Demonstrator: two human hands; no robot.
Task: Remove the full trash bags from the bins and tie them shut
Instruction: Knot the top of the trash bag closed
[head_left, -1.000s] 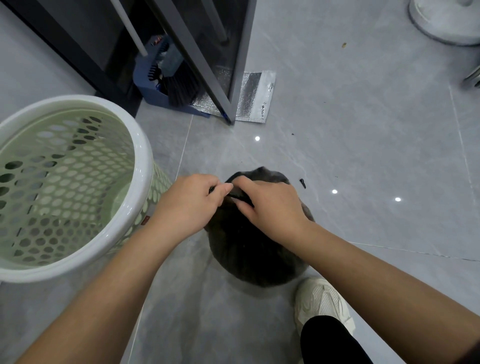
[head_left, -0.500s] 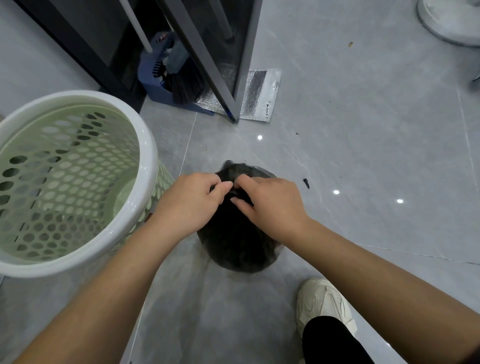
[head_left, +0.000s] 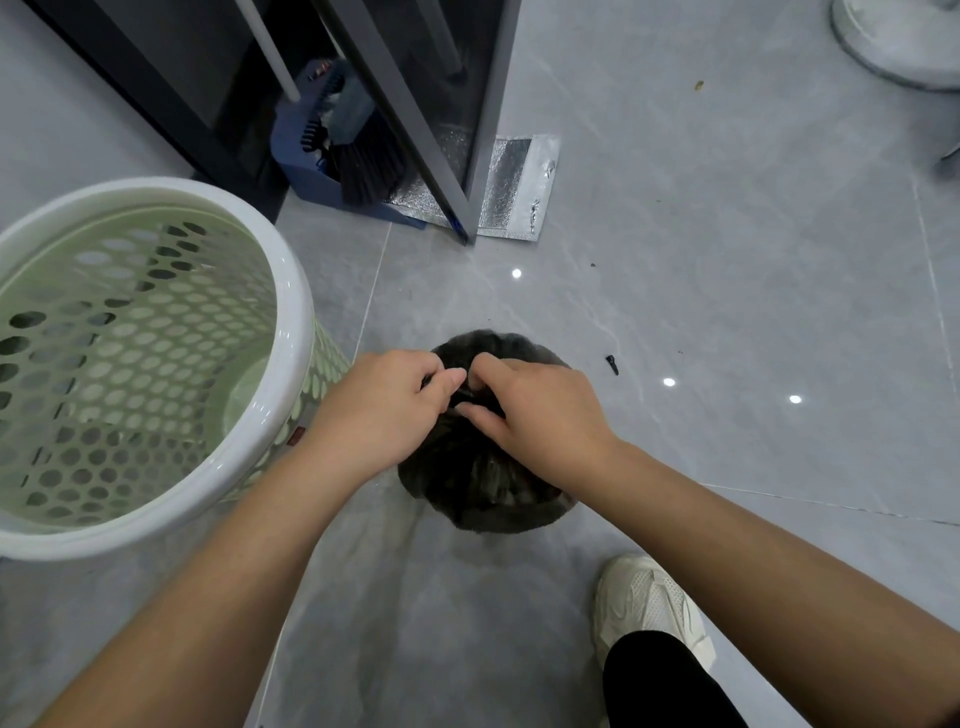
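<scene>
While both hands meet over the dark grey plastic trash bag, left hand and right hand each keep a closed pinch grip on its gathered neck. Bag sits on the grey tiled floor, just beside the empty pale green perforated bin.

Large glossy grey stone-look floor tiles reflected small ceiling lights; a dark metal-framed glass door stood open at the top
</scene>
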